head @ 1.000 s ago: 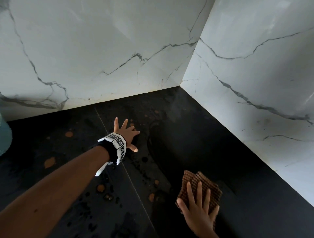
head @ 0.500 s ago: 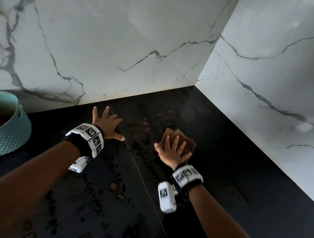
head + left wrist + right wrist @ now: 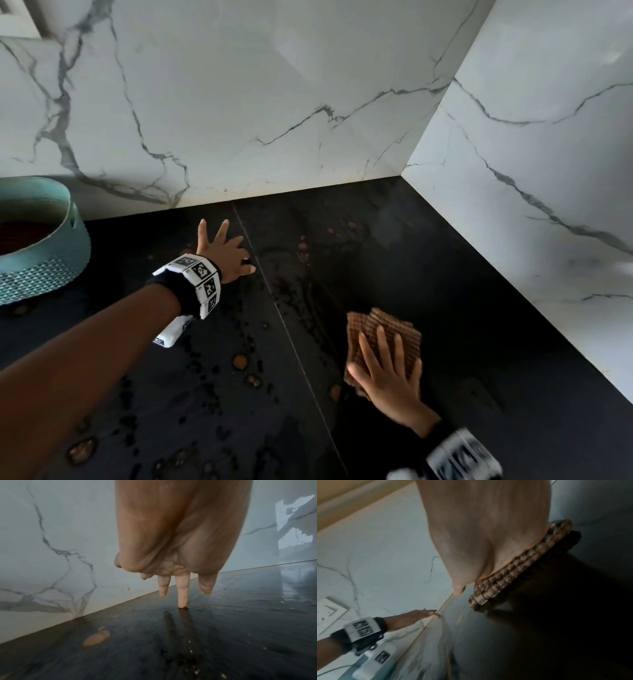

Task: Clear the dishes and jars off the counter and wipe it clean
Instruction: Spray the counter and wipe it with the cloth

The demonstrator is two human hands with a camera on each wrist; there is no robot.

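Observation:
The black counter (image 3: 462, 281) is wet, with brown spots (image 3: 239, 360) and droplets across its middle. My right hand (image 3: 387, 370) lies flat with straight fingers on a folded brown checked cloth (image 3: 390, 329), pressing it onto the counter near the right wall. In the right wrist view the cloth (image 3: 518, 569) shows under the palm. My left hand (image 3: 222, 250) rests open on the counter near the back wall, fingers spread. In the left wrist view one fingertip (image 3: 181, 603) touches the wet surface.
White marble walls (image 3: 274, 102) meet in a corner at the back right. A teal basket (image 3: 44, 260) stands on the counter at the far left. A brown smear (image 3: 96, 638) lies near the back wall. A wall socket (image 3: 329, 612) shows at left.
My right hand has pulled the cloth back from near the corner toward me and to the right. The left hand has stayed on the counter. The view has shifted, showing more of the basket.

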